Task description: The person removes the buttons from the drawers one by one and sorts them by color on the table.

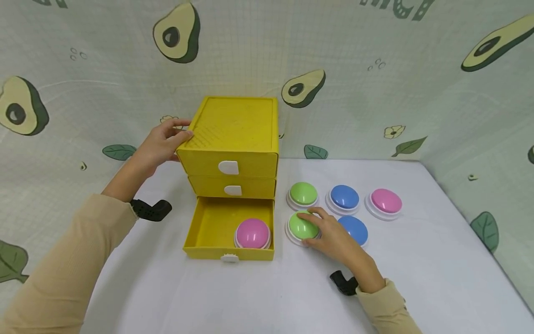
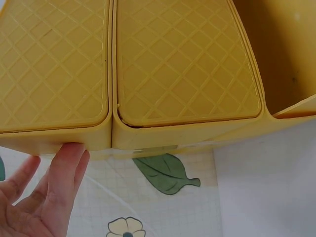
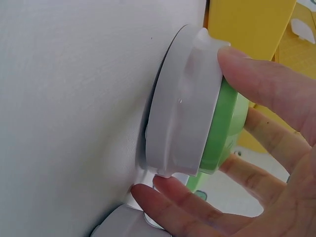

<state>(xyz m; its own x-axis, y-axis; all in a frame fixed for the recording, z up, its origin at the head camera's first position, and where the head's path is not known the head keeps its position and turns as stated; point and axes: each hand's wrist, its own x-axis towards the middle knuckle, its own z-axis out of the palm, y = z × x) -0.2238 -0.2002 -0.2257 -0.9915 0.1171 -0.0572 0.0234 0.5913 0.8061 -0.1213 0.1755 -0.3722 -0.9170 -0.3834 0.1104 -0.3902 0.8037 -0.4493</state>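
A yellow drawer unit [image 1: 235,123] stands on the table, its bottom drawer [image 1: 208,253] pulled out. In that drawer, toward the right, lies a pink domed button [image 1: 253,233] on a white base. My left hand [image 1: 160,141] rests on the unit's upper left side; the left wrist view shows fairly straight fingers [image 2: 64,173] touching its yellow edge. To the right of the drawer, my right hand [image 1: 333,234] holds the nearer green button [image 1: 302,226]. In the right wrist view the thumb lies on the white base [image 3: 185,103], with the fingers around the other side.
Behind it sit another green button [image 1: 303,193], a blue button [image 1: 344,196] and a pink button [image 1: 386,201]. A second blue button [image 1: 353,230] is partly hidden by my right hand. A patterned cloth [image 1: 250,46] hangs behind the white table [image 1: 187,297].
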